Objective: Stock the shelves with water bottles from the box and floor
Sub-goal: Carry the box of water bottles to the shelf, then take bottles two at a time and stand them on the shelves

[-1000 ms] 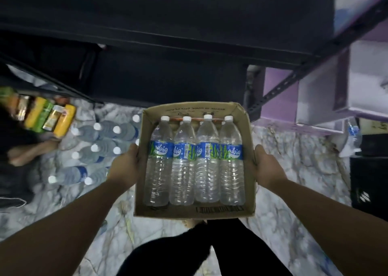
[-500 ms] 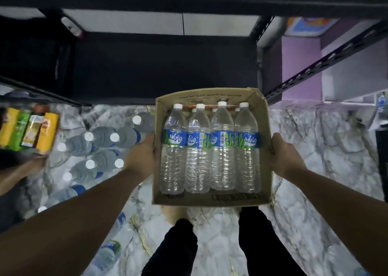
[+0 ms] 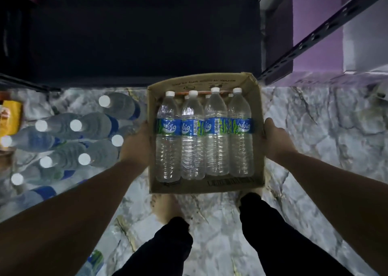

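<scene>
Head view looked straight down on a cardboard box (image 3: 204, 188) held above the marble floor (image 3: 315, 128), just near of the dark bottom shelf (image 3: 147, 34). The left hand (image 3: 134, 147) pressed flat against the box's left wall and the right hand (image 3: 277, 139) against its right wall, each closed around an edge, fingers hidden underneath. Four water bottles (image 3: 204, 137) lay side by side in the box, white caps pointing far, blue labels in a row; at least three more caps peeked from a layer below them (the exact count there could not be told). On the floor to the left stood a cluster of bottles (image 3: 84, 139), nine white caps countable, some blurred. One more bottle (image 3: 92, 263) lay at the near left edge. A yellow carton (image 3: 10, 118) sat at the far left. Two dark trouser legs (image 3: 210, 244) showed below the box.
</scene>
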The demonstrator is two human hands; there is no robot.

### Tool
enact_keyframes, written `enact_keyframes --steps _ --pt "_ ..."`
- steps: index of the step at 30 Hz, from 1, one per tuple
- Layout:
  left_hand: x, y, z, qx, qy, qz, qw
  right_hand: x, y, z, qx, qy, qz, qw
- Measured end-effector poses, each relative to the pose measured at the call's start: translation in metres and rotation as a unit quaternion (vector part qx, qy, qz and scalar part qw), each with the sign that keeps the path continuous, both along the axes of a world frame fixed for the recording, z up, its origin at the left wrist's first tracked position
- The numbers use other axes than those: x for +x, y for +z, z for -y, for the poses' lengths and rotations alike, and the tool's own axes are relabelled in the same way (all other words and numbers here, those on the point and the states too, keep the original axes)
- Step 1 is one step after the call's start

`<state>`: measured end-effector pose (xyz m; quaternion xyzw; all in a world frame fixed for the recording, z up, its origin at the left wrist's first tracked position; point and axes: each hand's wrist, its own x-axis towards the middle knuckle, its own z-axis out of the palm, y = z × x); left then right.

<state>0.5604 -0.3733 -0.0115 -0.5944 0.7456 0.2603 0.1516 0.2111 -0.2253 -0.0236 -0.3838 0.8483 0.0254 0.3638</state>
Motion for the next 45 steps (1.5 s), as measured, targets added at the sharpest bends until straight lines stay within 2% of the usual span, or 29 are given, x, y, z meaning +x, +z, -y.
enact_keyframes --steps 4,8,13,16,21,26,33,37,40,43,45 --pt "0.002 -0.023 -0.006 0.041 -0.006 0.021 0.999 0.0 -0.021 -0.008 0.014 0.004 0.0 1.0" --pt "0.001 -0.033 -0.005 0.043 0.003 0.034 0.999 -0.005 -0.037 -0.016 0.013 -0.007 -0.006 1.0" --pt "0.007 -0.031 -0.013 0.052 0.063 -0.002 0.997 -0.003 -0.025 -0.016 0.016 -0.034 -0.011 0.999" --pt "-0.002 -0.016 -0.022 0.039 0.105 -0.035 0.993 0.0 -0.005 -0.013 -0.027 -0.075 -0.01 0.997" --pt "-0.029 0.002 -0.025 0.025 0.058 -0.083 0.995 0.016 0.016 0.003 -0.095 -0.061 0.021 0.993" --pt "-0.07 0.0 -0.011 0.043 0.076 -0.109 0.99 0.03 0.004 0.026 -0.118 -0.07 0.049 0.989" --pt "-0.118 -0.058 0.018 0.099 0.043 -0.144 0.984 0.044 -0.048 0.078 -0.128 -0.012 0.081 0.988" --pt "-0.135 -0.096 0.037 0.133 0.037 -0.133 0.981 0.045 -0.087 0.109 -0.069 0.021 0.074 0.995" --pt "-0.14 -0.115 0.044 0.17 0.025 -0.124 0.977 0.043 -0.102 0.128 -0.021 0.081 0.038 0.996" --pt "-0.138 -0.135 0.053 0.17 -0.012 -0.104 0.98 0.036 -0.107 0.146 0.021 0.117 0.024 0.993" --pt "-0.136 -0.151 0.06 0.159 -0.022 -0.085 0.983 0.032 -0.105 0.152 0.032 0.106 0.047 0.993"
